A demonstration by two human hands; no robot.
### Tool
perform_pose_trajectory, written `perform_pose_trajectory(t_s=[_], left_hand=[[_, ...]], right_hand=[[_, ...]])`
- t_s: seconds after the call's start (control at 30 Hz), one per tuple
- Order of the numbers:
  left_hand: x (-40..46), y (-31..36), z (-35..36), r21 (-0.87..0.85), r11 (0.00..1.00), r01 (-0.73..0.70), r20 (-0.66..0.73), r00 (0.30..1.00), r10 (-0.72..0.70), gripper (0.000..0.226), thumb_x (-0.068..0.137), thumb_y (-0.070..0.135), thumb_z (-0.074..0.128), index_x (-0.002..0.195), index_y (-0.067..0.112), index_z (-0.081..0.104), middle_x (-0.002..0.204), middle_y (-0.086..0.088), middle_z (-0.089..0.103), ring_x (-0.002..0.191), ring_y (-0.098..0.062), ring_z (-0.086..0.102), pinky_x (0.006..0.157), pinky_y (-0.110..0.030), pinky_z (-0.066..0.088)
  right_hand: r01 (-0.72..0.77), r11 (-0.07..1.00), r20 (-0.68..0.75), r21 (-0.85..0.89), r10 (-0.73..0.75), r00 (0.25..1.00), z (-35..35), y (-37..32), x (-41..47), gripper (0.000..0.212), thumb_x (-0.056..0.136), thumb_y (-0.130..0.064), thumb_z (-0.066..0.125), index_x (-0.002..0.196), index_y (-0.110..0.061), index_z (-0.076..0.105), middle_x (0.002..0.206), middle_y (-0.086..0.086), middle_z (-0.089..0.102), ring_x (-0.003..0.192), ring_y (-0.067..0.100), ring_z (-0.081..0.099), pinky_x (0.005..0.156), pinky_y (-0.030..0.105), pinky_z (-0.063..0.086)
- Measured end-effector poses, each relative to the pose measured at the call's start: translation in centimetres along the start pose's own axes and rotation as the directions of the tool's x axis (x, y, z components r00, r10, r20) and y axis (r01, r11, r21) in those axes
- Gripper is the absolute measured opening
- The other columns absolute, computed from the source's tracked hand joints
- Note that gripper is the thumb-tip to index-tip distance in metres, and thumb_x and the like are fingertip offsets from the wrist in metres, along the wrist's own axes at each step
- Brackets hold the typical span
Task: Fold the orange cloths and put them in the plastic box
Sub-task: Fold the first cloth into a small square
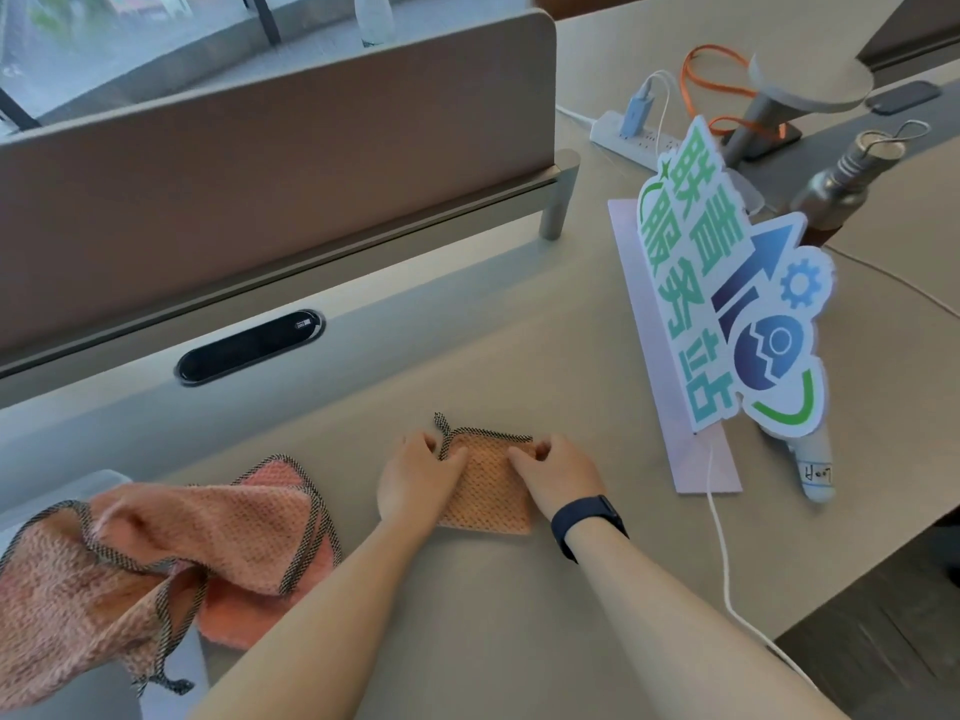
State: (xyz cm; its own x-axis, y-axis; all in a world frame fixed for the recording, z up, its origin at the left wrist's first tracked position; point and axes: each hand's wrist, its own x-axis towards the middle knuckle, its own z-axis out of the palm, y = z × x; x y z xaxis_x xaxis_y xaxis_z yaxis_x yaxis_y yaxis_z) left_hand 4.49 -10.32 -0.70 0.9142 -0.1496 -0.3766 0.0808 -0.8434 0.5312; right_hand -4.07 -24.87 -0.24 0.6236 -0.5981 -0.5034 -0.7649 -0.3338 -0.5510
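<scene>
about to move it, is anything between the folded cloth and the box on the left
Yes. The folded cloth lies under both hands, left hand and right hand. Between it and the box at the left edge lies the pile of unfolded cloths, draped over the box rim and hiding its opening. The desk between is otherwise bare.

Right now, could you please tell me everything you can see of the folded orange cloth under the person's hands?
The folded orange cloth is a small, roughly square pad of waffle-textured fabric, edged with black-and-white checked trim that shows along its far edge, where a hanging loop sticks up at the far left corner. It lies flat on the beige desk. The left hand presses its left side and the right hand its right side, fingers curled on top.
</scene>
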Motion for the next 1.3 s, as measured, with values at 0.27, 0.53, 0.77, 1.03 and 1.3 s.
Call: perform_pose_trajectory(t_s=[0.27, 0.53, 0.77, 1.03, 1.3], left_hand=[[-0.6, -0.3, 0.5, -0.006, 1.0, -0.008, 0.061, 0.998, 0.008, 0.028, 0.071, 0.039, 0.059, 0.053, 0.025, 0.042, 0.075, -0.004, 0.06, 0.082, -0.028, 0.062, 0.057, -0.03, 0.042], [-2.5, -0.6, -3.7, -0.441, 0.893, 0.086, 0.124, 0.992, -0.035, 0.013, 0.077, 0.015, 0.07, 0.076, 0.017, 0.057, 0.069, 0.0, 0.058, 0.07, -0.018, 0.054, 0.052, -0.026, 0.039], [-7.3, -5.8, -15.5, -0.681, 0.732, -0.013, -0.008, 1.0, 0.011, 0.032, 0.08, 0.012, 0.073, 0.11, 0.014, 0.062, 0.1, -0.001, 0.07, 0.089, -0.012, 0.068, 0.073, -0.02, 0.055], [-14.8, -20.9, -27.5, -0.743, 0.669, 0.03, -0.196, 0.945, -0.26, 0.016, 0.081, 0.02, 0.073, 0.093, 0.011, 0.067, 0.087, -0.006, 0.072, 0.08, -0.019, 0.067, 0.07, -0.03, 0.053], [-17.4, -31.3, -29.2, -0.608, 0.741, 0.284, -0.168, 0.867, -0.469, 0.012, 0.084, 0.02, 0.067, 0.084, 0.008, 0.067, 0.083, -0.008, 0.07, 0.075, -0.02, 0.065, 0.065, -0.031, 0.05]], right_hand=[[0.041, 0.998, 0.032, -0.045, -0.039, 0.999, 1.0, 0.4, -0.7, 0.016, 0.081, -0.031, 0.052, 0.075, -0.018, 0.059, 0.073, 0.0, 0.063, 0.064, 0.017, 0.058, 0.054, 0.029, 0.045], [0.16, 0.95, -0.04, 0.267, -0.155, 0.987, 0.6, -1.8, -4.3, 0.018, 0.083, -0.022, 0.062, 0.069, -0.02, 0.052, 0.067, -0.005, 0.057, 0.059, 0.011, 0.05, 0.048, 0.02, 0.037], [0.333, 0.812, 0.018, 0.48, -0.389, 0.921, 2.4, -9.7, -10.5, 0.017, 0.08, -0.018, 0.07, 0.07, -0.021, 0.057, 0.069, -0.002, 0.062, 0.066, 0.014, 0.055, 0.064, 0.033, 0.045], [0.434, 0.761, 0.348, 0.483, -0.621, 0.702, 12.5, -19.4, -22.4, 0.009, 0.084, -0.02, 0.068, 0.086, -0.013, 0.063, 0.082, 0.002, 0.069, 0.074, 0.011, 0.067, 0.068, 0.028, 0.058], [0.595, 0.789, 0.556, 0.156, -0.568, 0.607, 22.1, -21.2, -27.2, 0.012, 0.083, -0.022, 0.06, 0.081, -0.012, 0.055, 0.081, 0.009, 0.067, 0.075, 0.027, 0.064, 0.071, 0.043, 0.055]])
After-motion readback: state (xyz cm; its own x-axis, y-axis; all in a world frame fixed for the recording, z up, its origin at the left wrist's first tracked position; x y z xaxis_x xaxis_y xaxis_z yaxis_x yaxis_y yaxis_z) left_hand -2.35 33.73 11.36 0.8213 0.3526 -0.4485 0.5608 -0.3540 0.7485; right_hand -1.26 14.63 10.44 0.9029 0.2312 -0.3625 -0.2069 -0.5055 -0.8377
